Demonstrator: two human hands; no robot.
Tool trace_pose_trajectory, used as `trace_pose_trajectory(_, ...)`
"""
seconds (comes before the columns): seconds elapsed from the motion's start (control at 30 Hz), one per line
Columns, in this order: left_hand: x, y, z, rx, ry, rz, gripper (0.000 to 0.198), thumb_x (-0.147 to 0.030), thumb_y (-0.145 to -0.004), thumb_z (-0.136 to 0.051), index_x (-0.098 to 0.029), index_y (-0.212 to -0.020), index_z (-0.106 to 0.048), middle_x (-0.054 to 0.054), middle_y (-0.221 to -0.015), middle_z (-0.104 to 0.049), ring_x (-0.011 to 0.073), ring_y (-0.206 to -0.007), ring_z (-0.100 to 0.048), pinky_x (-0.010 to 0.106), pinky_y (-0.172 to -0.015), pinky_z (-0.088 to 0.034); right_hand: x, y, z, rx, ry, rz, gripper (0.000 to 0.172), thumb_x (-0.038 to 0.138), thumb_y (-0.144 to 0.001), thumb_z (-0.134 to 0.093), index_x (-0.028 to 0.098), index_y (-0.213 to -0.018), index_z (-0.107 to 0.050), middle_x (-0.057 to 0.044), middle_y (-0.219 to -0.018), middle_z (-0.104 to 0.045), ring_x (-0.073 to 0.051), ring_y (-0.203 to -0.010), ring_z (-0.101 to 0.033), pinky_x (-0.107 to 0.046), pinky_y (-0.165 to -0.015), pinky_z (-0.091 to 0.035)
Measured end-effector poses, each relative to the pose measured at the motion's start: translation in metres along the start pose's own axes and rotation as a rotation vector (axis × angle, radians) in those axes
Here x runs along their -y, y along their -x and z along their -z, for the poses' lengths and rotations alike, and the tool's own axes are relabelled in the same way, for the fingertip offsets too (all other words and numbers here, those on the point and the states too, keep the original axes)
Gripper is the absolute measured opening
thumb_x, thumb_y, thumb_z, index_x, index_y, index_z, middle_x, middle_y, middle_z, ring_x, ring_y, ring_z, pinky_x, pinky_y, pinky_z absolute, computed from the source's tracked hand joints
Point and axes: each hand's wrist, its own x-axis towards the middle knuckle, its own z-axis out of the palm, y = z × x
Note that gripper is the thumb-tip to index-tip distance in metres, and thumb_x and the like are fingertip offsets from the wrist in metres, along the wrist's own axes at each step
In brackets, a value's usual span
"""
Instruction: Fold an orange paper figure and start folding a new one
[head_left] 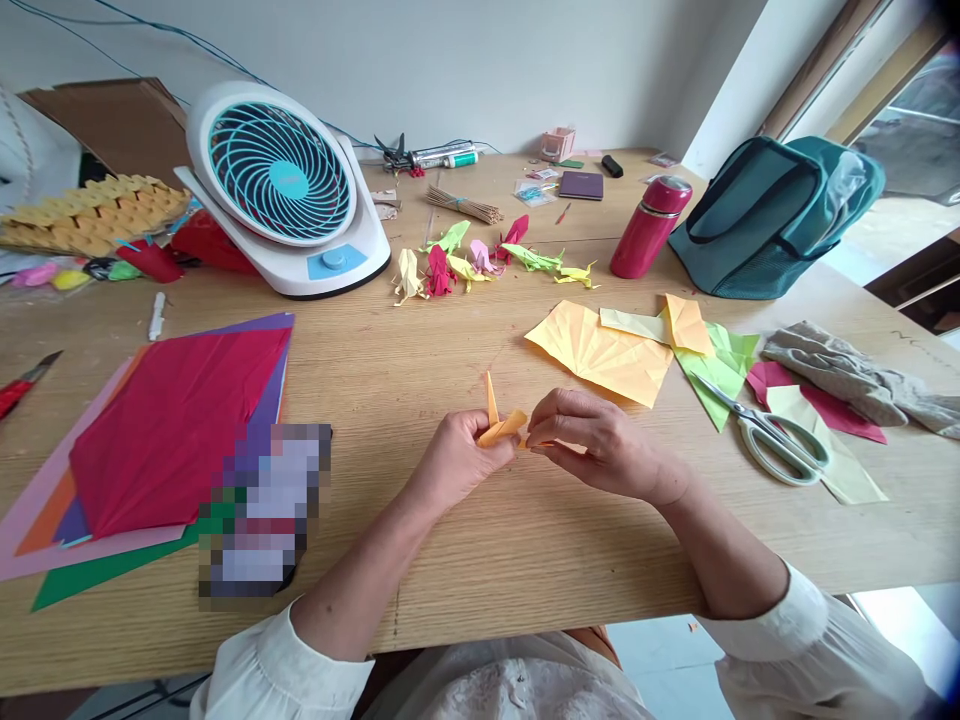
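A folded piece of orange paper (501, 430) sits above the table (450, 570), pinched between the thumb and curled fingers of the left hand (456, 455). Taking that paper as the centre of the dial, with twelve pointing away from the person, the left hand comes in from eight o'clock; one narrow spike of the paper stands up toward twelve, and a flatter flap leans toward two, over the thumb. The right hand (600, 440) is at three o'clock, its fingers bent and its fingertips right at the paper's near-right end; whether they grip it or only touch it, I cannot tell. The paper's lower part is hidden by the left thumb and palm, so its full shape is hard to make out, and most of the left fingers are out of sight behind it. At about half past eight, a phone-like object (262, 515) is blurred into blocks, covering a corner of the stacked coloured sheets (180, 420), whose lower layers show only as edges. At nine, a red-handled cutter (22, 388) is cut off by the frame. At three, scissors (780, 445) partly cover pale and green paper scraps.
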Motion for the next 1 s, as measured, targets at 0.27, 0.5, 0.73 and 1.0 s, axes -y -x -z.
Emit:
trace_pose_trajectory(0.27,-0.005,0.004,-0.006,-0.156,-0.137,-0.111,0.021,-0.034,-0.073,-0.062,-0.016,-0.064,-0.056,-0.004,-0.061,-0.040,0.0089,-0.059,-0.035,0.022,-0.054,-0.029,0.009,-0.004,-0.012,-0.128,-0.227,-0.366,0.007,0.016,-0.092,-0.059,0.019,-0.092,-0.065,-0.006,-0.093,-0.068,-0.018,-0.085,-0.065,-0.034,-0.077,-0.053)
trace_pose_trajectory(0.5,-0.007,0.007,-0.008,-0.191,-0.203,-0.168,0.022,-0.034,-0.075,-0.061,-0.015,-0.065,-0.059,-0.005,-0.058,-0.044,0.0086,-0.056,-0.037,0.021,-0.051,-0.030,0.012,-0.007,-0.021,-0.205,-0.496,-0.702,0.015,0.031,-0.087,-0.068,0.018,-0.084,-0.063,-0.003,-0.081,-0.068,-0.015,-0.073,-0.062,-0.030,-0.067,-0.049)
trace_pose_trajectory(0.73,-0.003,0.009,-0.011,-0.239,-0.329,-0.355,0.015,-0.025,-0.080,-0.061,-0.014,-0.072,-0.067,-0.001,-0.064,-0.061,0.0101,-0.058,-0.050,0.022,-0.056,-0.038,0.006,-0.008,-0.026,-0.253,-0.631,-0.795,0.026,0.039,-0.080,-0.075,0.018,-0.079,-0.059,-0.001,-0.074,-0.063,-0.013,-0.064,-0.054,-0.027,-0.055,-0.038)
trace_pose_trajectory(1.0,0.000,0.008,-0.015,-0.234,-0.269,-0.313,0.019,-0.030,-0.081,-0.067,-0.015,-0.070,-0.064,-0.002,-0.062,-0.058,0.0091,-0.055,-0.049,0.020,-0.053,-0.038,0.010,-0.009,-0.027,-0.295,-0.541,-0.777,0.019,0.034,-0.082,-0.069,0.018,-0.080,-0.059,-0.004,-0.078,-0.067,-0.016,-0.070,-0.062,-0.030,-0.063,-0.047)
